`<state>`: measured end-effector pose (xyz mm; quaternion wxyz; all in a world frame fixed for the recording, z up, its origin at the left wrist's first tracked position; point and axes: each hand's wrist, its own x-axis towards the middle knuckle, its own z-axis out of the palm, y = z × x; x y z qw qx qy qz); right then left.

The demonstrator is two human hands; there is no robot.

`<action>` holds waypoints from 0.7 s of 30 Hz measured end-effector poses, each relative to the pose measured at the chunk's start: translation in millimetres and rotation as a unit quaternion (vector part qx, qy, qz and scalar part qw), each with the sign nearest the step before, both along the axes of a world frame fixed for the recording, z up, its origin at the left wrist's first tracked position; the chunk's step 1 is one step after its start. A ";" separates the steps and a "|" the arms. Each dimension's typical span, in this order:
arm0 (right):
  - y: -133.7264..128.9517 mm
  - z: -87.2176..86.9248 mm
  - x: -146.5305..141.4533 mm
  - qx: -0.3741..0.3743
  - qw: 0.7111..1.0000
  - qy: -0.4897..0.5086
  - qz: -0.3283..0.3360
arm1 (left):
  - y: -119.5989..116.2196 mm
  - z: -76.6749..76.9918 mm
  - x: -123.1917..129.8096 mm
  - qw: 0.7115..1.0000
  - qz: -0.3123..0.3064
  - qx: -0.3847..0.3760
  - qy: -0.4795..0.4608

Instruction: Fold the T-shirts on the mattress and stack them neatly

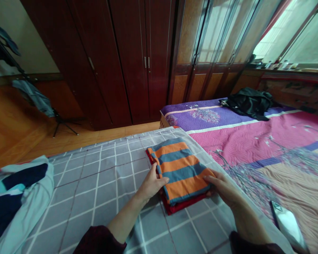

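Observation:
A folded orange and blue-grey striped garment [178, 167] lies on top of a folded red cloth [172, 209], whose edges show at the left and near sides. My left hand [151, 183] grips the left edge of the striped garment, thumb on top and fingertips partly tucked at the side. On the opposite edge, my right hand [224, 186] pinches the near right corner, its thumb above and some fingers hidden below. Both pieces rest flat on a grey checked cover [103, 190].
At the left lies a loose pale and navy garment [23, 197]. A phone [288, 222] sits on the patterned bedspread [235, 141] at the right, with a black garment [250, 102] farther back. Dark red wardrobes [129, 63] line the far wall, near a tripod stand [58, 120].

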<state>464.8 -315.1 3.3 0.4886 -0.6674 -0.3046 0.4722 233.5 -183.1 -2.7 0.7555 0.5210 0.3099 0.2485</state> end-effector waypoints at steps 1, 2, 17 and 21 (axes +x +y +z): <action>-0.8 0.4 0.4 -0.001 1.000 0.002 0.013 | -0.2 0.2 0.0 1.000 0.005 0.009 0.019; -1.6 0.8 1.1 -0.003 1.000 0.003 0.023 | -0.3 1.1 -0.2 0.999 0.005 0.014 0.032; 1.9 1.0 4.5 0.012 0.997 0.076 -0.029 | -8.4 24.9 -5.0 0.997 -0.073 -0.027 0.003; 1.3 1.5 3.6 0.014 0.998 0.061 -0.023 | -7.1 18.4 -5.5 0.994 -0.105 -0.002 0.019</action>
